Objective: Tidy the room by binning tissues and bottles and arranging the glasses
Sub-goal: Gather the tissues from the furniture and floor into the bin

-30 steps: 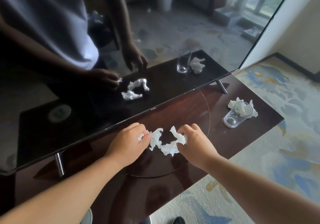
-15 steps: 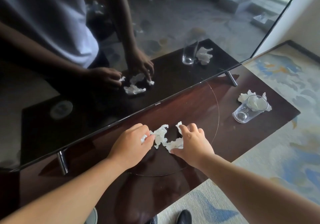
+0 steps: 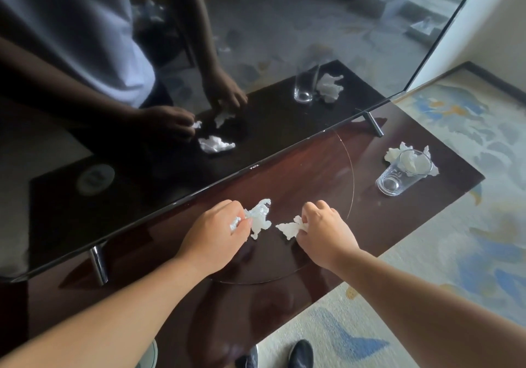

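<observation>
**Q:** Item 1, the television (image 3: pixel 284 40): what is its position?
**A:** It stands along the far side of the table (image 3: pixel 299 174). All locations below are referenced to it.

**Q:** What is the state of the hands?
**A:** The left hand (image 3: pixel 216 231) is in front of the television's middle. Its thumb and fingers are closed in a pinch on the left tissue (image 3: pixel 259 219). Whether that wad has cleared the table cannot be determined. The right hand (image 3: pixel 327 234) is also in front of the middle, toward the television's right end. Its fingers are curled down over one end of the right tissue (image 3: pixel 289 227), and the free end rests on the table. Using one hand per wad probably serves to collect both in a single pass for binning.

**Q:** Where is the glass (image 3: pixel 404 174)?
**A:** It is in front of the television's right end, well apart from both hands. It stands on its base, mouth up, and is empty. The third tissue (image 3: pixel 394 154) lies between it and the television. Contact between the two cannot be confirmed. Neither is held, so both appear to be awaiting handling.

**Q:** What are the quantities?
**A:**
- Television: one.
- Table: one.
- Hands: two, each holding a tissue.
- Glass: one.
- Tissues: three.

Exclude the duplicates mirrored in the screen. No bottle or bin is in view.
</observation>
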